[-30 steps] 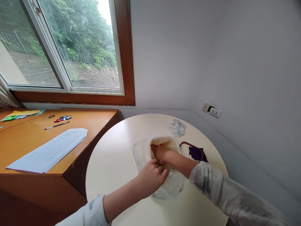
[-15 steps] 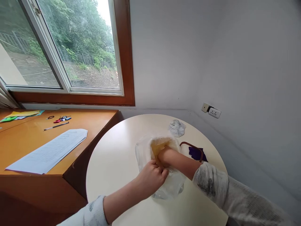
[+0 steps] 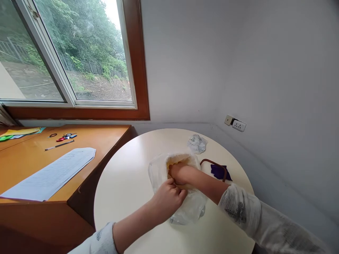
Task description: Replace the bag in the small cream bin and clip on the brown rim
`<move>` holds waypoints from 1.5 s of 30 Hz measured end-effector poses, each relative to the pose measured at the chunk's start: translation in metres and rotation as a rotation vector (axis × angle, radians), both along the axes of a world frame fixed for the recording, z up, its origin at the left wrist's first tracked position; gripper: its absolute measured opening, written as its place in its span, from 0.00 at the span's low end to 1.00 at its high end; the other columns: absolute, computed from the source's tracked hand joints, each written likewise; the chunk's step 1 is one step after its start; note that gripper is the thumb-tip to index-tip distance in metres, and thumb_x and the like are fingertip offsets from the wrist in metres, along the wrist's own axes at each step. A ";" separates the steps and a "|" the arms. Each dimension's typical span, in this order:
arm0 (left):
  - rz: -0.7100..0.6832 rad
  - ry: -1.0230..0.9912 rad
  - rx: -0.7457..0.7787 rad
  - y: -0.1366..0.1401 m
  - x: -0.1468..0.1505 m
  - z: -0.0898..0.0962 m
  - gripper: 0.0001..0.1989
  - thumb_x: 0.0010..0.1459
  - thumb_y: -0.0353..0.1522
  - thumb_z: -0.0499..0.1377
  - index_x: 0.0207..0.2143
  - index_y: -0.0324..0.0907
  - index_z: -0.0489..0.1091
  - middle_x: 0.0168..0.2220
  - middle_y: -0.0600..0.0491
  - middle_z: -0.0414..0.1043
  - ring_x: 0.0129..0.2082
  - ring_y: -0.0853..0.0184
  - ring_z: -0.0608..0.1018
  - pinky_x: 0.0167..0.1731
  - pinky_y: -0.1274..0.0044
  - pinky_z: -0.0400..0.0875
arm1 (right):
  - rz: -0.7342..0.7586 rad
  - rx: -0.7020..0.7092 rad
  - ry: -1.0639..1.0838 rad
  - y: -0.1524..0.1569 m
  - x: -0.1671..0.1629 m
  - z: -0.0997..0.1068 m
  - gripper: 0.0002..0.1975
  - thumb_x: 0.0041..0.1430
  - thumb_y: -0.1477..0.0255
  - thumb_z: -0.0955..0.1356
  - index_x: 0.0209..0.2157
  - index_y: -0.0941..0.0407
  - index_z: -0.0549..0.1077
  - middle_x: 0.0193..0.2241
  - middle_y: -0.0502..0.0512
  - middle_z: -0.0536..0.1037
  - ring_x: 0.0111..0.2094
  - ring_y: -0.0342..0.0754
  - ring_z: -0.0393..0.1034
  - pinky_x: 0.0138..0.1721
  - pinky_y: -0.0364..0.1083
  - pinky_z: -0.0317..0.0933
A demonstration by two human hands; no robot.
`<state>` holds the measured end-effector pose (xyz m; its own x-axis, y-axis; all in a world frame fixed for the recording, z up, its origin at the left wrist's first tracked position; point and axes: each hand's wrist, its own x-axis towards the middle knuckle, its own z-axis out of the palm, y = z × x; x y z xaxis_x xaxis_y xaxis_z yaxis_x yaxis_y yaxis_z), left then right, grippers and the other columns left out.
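Observation:
A white bag [image 3: 192, 208] with a yellowish inside stands on the round table, and translucent plastic [image 3: 156, 173] spreads around it. My left hand [image 3: 171, 197] is closed on the near rim of the bag's opening. My right hand [image 3: 180, 173] reaches into that opening from the right; its fingers are hidden inside, so what they touch cannot be seen. A brown strap-like handle [image 3: 213, 162] arches out to the right of the bag. Beside the handle lies a dark purple piece [image 3: 219, 171] that looks like cloth.
A crumpled clear plastic bag [image 3: 197, 144] lies near the back of the round cream table [image 3: 119, 183]. On the wooden desk [image 3: 106, 141] to the left are paper sheets [image 3: 53, 176], a pen [image 3: 59, 145] and keys [image 3: 67, 137]. Walls stand behind and right.
My right hand has shifted left within the bag's opening and covers more of the yellowish inside. My left hand keeps its hold on the rim. The view has turned slightly right.

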<state>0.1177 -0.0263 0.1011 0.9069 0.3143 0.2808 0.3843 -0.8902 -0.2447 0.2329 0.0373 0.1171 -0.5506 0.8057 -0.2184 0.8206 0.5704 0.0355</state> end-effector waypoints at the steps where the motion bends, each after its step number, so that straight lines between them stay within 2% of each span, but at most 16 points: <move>1: 0.003 0.004 -0.001 0.000 0.000 0.000 0.08 0.48 0.20 0.50 0.28 0.39 0.62 0.18 0.54 0.69 0.19 0.68 0.71 0.29 0.73 0.62 | -0.010 -0.028 -0.044 0.000 0.001 0.000 0.08 0.36 0.77 0.72 0.25 0.61 0.73 0.30 0.64 0.78 0.33 0.58 0.72 0.34 0.53 0.64; 4: 0.023 0.016 -0.009 -0.001 0.000 0.002 0.07 0.48 0.21 0.51 0.27 0.40 0.62 0.18 0.55 0.69 0.18 0.68 0.71 0.28 0.73 0.62 | -0.046 -0.108 -0.154 -0.002 0.004 -0.003 0.08 0.33 0.79 0.73 0.21 0.59 0.73 0.30 0.63 0.78 0.36 0.61 0.72 0.39 0.57 0.62; 8: 0.022 0.028 -0.024 -0.001 0.001 0.007 0.08 0.46 0.20 0.51 0.26 0.40 0.62 0.18 0.55 0.68 0.17 0.69 0.70 0.27 0.74 0.62 | -0.067 -0.138 -0.178 -0.006 0.005 -0.008 0.08 0.34 0.79 0.73 0.17 0.56 0.71 0.29 0.57 0.79 0.40 0.60 0.70 0.45 0.58 0.57; 12: 0.058 0.017 -0.062 0.008 0.001 0.012 0.07 0.50 0.21 0.50 0.28 0.40 0.64 0.19 0.55 0.70 0.18 0.68 0.71 0.27 0.74 0.63 | -0.037 -0.148 -0.119 -0.010 0.010 0.013 0.05 0.37 0.79 0.71 0.20 0.56 0.73 0.25 0.55 0.78 0.32 0.55 0.71 0.35 0.50 0.61; 15: 0.092 0.000 -0.100 0.020 -0.003 0.019 0.06 0.55 0.25 0.51 0.29 0.41 0.66 0.22 0.54 0.73 0.21 0.67 0.75 0.31 0.73 0.65 | -0.001 -0.081 0.057 -0.017 0.027 0.045 0.11 0.48 0.76 0.66 0.34 0.54 0.75 0.31 0.54 0.78 0.32 0.49 0.71 0.31 0.44 0.60; 16: 0.112 -0.001 -0.107 0.024 -0.005 0.022 0.06 0.56 0.26 0.51 0.29 0.40 0.66 0.22 0.53 0.74 0.22 0.66 0.75 0.31 0.72 0.66 | -0.014 -0.019 0.225 -0.021 0.036 0.056 0.12 0.51 0.76 0.63 0.37 0.54 0.74 0.34 0.54 0.78 0.33 0.48 0.70 0.32 0.43 0.59; 18: 0.168 -0.001 -0.120 0.031 -0.010 0.030 0.07 0.57 0.28 0.51 0.27 0.40 0.66 0.21 0.52 0.73 0.22 0.65 0.75 0.30 0.72 0.67 | -0.048 0.082 0.456 -0.027 0.059 0.072 0.15 0.54 0.77 0.59 0.37 0.54 0.74 0.38 0.52 0.77 0.37 0.46 0.69 0.35 0.42 0.58; 20: 0.219 -0.006 -0.149 0.038 -0.015 0.038 0.09 0.58 0.30 0.50 0.26 0.40 0.66 0.19 0.52 0.71 0.22 0.64 0.75 0.27 0.74 0.66 | -0.148 0.120 0.564 -0.032 0.087 0.077 0.15 0.55 0.77 0.57 0.36 0.54 0.73 0.38 0.51 0.76 0.39 0.45 0.68 0.37 0.42 0.57; 22: 0.251 -0.019 -0.195 0.044 -0.019 0.046 0.11 0.58 0.31 0.50 0.25 0.41 0.66 0.19 0.52 0.69 0.24 0.64 0.75 0.23 0.77 0.65 | -0.296 0.100 0.584 -0.035 0.116 0.067 0.14 0.55 0.76 0.58 0.34 0.54 0.73 0.36 0.52 0.76 0.37 0.45 0.68 0.35 0.42 0.57; 25: 0.277 -0.019 -0.277 0.052 -0.023 0.054 0.12 0.59 0.32 0.49 0.23 0.40 0.65 0.21 0.52 0.68 0.26 0.65 0.74 0.22 0.79 0.64 | -0.495 0.060 0.431 -0.039 0.154 0.032 0.13 0.55 0.76 0.58 0.31 0.55 0.73 0.32 0.54 0.76 0.32 0.46 0.68 0.31 0.42 0.55; 27: 0.271 -0.018 -0.317 0.057 -0.025 0.057 0.13 0.60 0.33 0.49 0.23 0.41 0.64 0.21 0.53 0.67 0.27 0.66 0.73 0.25 0.78 0.65 | -0.508 0.029 0.285 -0.044 0.171 0.004 0.13 0.55 0.76 0.58 0.29 0.54 0.73 0.32 0.54 0.76 0.32 0.47 0.68 0.31 0.43 0.55; 30: 0.196 -0.022 -0.367 0.064 -0.029 0.059 0.13 0.60 0.34 0.48 0.25 0.41 0.66 0.21 0.56 0.66 0.29 0.67 0.73 0.37 0.73 0.66 | -0.507 0.010 0.236 -0.052 0.182 -0.031 0.09 0.54 0.72 0.61 0.31 0.54 0.73 0.35 0.56 0.75 0.36 0.50 0.69 0.35 0.45 0.55; 33: 0.137 -0.037 -0.414 0.065 -0.032 0.064 0.08 0.57 0.37 0.54 0.37 0.43 0.68 0.33 0.55 0.72 0.38 0.65 0.73 0.46 0.70 0.62 | -0.512 0.003 0.219 -0.058 0.184 -0.052 0.08 0.53 0.70 0.63 0.32 0.55 0.72 0.36 0.57 0.75 0.37 0.51 0.68 0.37 0.47 0.55; 36: 0.161 -0.088 -0.408 0.059 -0.024 0.070 0.17 0.55 0.40 0.56 0.47 0.45 0.65 0.45 0.52 0.70 0.46 0.62 0.70 0.47 0.70 0.63 | -0.509 0.028 0.208 -0.057 0.185 -0.065 0.07 0.54 0.71 0.62 0.29 0.55 0.71 0.33 0.55 0.75 0.34 0.50 0.69 0.36 0.46 0.54; 39: 0.137 -0.130 -0.296 0.053 -0.006 0.067 0.17 0.59 0.39 0.51 0.49 0.45 0.64 0.48 0.50 0.68 0.47 0.63 0.70 0.52 0.67 0.59 | -0.494 0.037 0.207 -0.054 0.184 -0.070 0.08 0.56 0.73 0.60 0.27 0.56 0.69 0.30 0.54 0.75 0.32 0.48 0.68 0.36 0.46 0.54; 45: 0.040 -0.035 -0.022 0.055 0.019 0.028 0.14 0.61 0.31 0.47 0.45 0.38 0.67 0.55 0.43 0.61 0.56 0.61 0.63 0.58 0.64 0.50 | -0.487 0.119 0.208 -0.060 0.177 -0.058 0.10 0.58 0.74 0.58 0.26 0.57 0.67 0.27 0.53 0.74 0.29 0.47 0.68 0.31 0.44 0.52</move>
<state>0.1370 0.0290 0.1288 0.8831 0.3570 0.3043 0.4279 -0.8788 -0.2110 0.4103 -0.0231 0.0589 -0.1290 0.9910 -0.0367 0.9856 0.1241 -0.1146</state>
